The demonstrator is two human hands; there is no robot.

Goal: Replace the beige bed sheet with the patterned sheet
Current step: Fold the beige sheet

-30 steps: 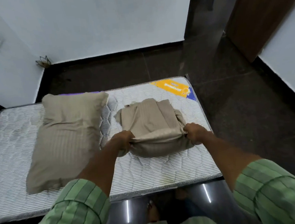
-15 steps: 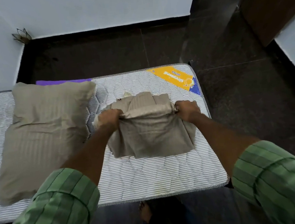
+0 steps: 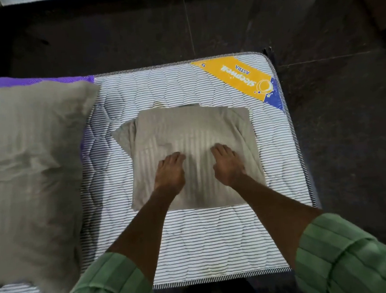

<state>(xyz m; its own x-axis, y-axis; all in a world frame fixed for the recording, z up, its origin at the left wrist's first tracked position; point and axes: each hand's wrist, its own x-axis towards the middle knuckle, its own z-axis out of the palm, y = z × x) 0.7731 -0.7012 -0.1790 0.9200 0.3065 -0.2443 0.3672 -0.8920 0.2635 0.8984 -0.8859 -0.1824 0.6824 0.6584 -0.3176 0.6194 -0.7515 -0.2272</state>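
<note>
beige striped sheet (image 3: 193, 132), black-and-white striped mattress (image 3: 206, 242), green striped sleeves (image 3: 348, 256)

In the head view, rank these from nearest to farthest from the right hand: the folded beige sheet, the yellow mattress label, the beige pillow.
From the right hand:
1. Folded beige sheet: directly under the palm, touching it.
2. Yellow mattress label: at the mattress's far right corner, beyond the sheet.
3. Beige pillow: far off on the left, past the left hand.
</note>
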